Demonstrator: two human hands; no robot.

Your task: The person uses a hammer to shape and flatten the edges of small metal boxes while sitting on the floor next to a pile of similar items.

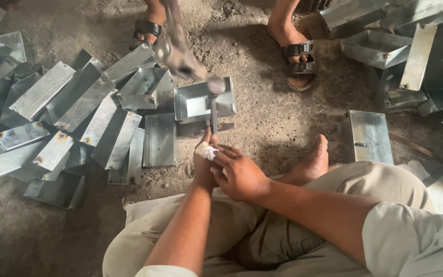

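A heap of flat and folded sheet-metal pieces point(73, 118) fills the left of the frame on the dirt floor point(273, 128). At centre, the left hand point(204, 159), a white bandage on one finger, has its grip closed around the handle of a hammer point(214, 102), whose head rests over an open metal box point(203, 102). Just to its right, the right hand point(239, 174) touches the left, fingers curled but holding nothing. Another person's sandalled feet point(298, 56) stand at the top, with more boxes point(370, 136) to the right.
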